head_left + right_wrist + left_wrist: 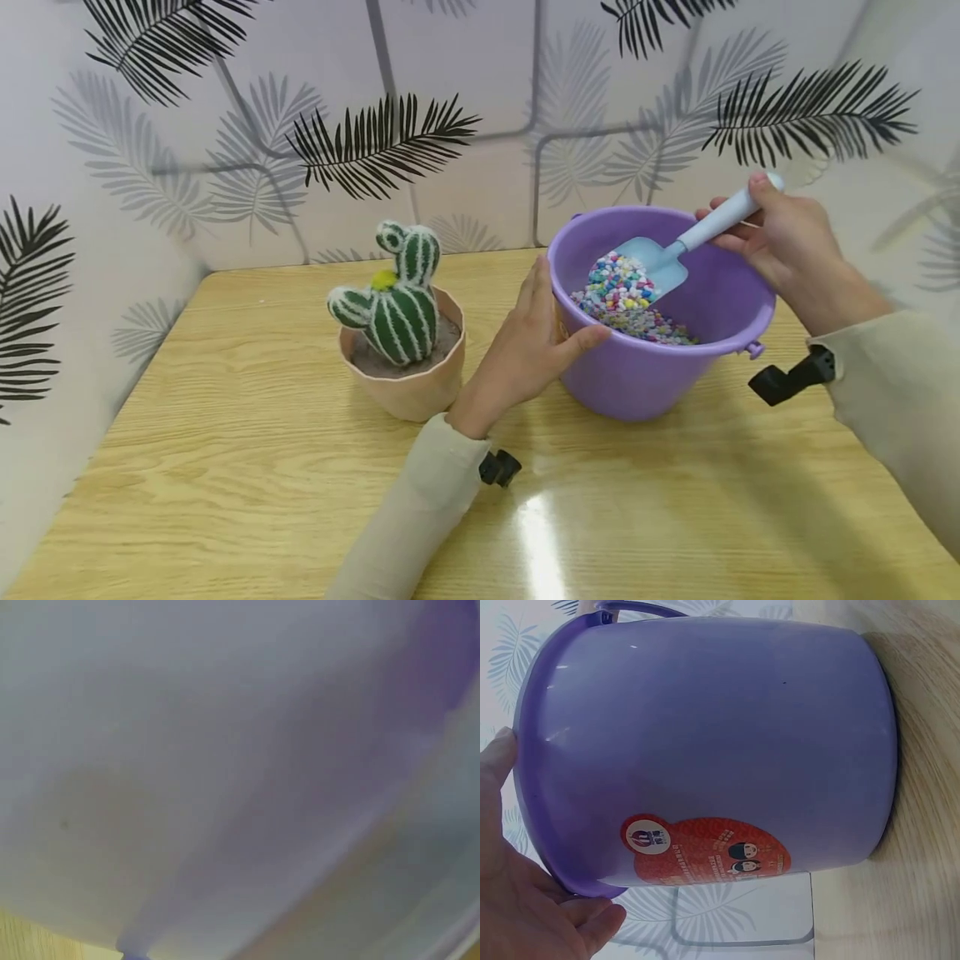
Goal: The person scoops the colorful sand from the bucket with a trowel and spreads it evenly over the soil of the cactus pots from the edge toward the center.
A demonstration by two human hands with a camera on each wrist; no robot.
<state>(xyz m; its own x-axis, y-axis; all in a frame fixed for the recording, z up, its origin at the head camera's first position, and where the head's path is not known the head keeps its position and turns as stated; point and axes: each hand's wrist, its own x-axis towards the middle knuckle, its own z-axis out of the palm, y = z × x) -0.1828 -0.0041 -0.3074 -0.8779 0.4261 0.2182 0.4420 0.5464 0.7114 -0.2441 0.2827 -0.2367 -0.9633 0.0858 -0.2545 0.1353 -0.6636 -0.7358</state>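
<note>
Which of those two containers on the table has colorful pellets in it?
The purple bucket, the one with the left hand on its rim: colorful pellets lie inside, while the peach pot holds a green cactus.

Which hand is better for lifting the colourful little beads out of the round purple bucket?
Probably the right hand: it grips the pale-blue scoop, already loaded with colourful little beads. The left hand touches the bucket by its rim.
</note>
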